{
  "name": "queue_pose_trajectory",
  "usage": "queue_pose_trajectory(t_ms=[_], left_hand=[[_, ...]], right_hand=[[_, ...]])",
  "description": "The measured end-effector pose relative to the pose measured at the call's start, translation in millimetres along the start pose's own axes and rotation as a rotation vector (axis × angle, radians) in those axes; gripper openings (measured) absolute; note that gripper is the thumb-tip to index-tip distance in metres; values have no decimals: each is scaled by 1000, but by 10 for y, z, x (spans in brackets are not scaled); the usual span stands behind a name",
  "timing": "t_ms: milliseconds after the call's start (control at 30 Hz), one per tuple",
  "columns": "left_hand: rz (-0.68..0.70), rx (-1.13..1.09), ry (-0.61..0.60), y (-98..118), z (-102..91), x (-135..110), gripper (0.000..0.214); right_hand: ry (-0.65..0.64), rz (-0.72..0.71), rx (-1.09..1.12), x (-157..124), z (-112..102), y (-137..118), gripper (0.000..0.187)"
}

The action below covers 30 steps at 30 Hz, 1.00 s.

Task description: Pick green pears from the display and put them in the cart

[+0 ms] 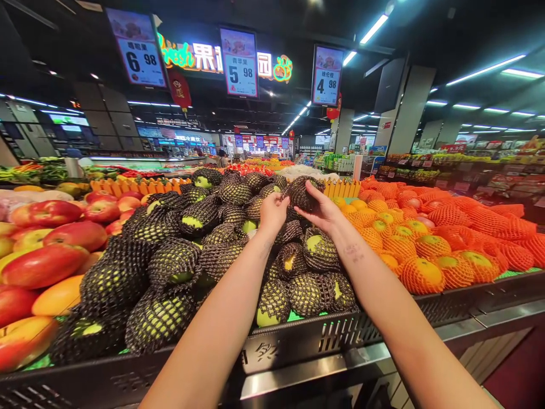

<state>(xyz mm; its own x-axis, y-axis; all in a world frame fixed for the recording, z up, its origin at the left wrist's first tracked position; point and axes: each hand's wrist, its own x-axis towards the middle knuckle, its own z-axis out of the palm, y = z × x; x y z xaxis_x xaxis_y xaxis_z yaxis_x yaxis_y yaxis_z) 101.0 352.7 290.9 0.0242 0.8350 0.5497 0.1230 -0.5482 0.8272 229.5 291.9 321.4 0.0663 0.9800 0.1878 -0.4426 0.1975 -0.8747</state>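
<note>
The right hand (321,210) is gripping a black-netted fruit (301,194) between thumb and fingers, over the back right of the heap of netted green fruit (174,261). The left hand (272,213) is holding its fingertips pinched beside it; whether they are catching netting, I cannot tell. Risk: the grip is relying on one side, so a slipping sleeve could cause a drop, bruising fruit or sending pieces rolling towards the oranges (428,274).

Left forearm (221,318) and right forearm (383,301) were bare along their visible length. Right forearm bore a faint, patchy marking (353,252) near the wrist; its detail was illegible. Left wrist (266,241) bore fainter traces.
</note>
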Motion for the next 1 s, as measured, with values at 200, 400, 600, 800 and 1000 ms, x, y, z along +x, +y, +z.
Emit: queue_pose_trajectory(t_ms=[200, 400, 600, 800, 1000], left_hand=[[194, 274, 157, 343, -66, -345, 23], [382, 589, -730, 758, -99, -876, 49], [399, 981, -743, 819, 93, -1217, 84], [440, 931, -676, 745, 39, -1270, 100], [434, 877, -670, 693, -5, -1318, 91]], right_hand=[[260, 12, 193, -38, 44, -114, 20], [395, -257, 183, -66, -80, -323, 18], [463, -418, 156, -84, -196, -363, 59], [478, -213, 316, -21, -177, -271, 31], [413, -96, 152, 51, -95, -127, 18]])
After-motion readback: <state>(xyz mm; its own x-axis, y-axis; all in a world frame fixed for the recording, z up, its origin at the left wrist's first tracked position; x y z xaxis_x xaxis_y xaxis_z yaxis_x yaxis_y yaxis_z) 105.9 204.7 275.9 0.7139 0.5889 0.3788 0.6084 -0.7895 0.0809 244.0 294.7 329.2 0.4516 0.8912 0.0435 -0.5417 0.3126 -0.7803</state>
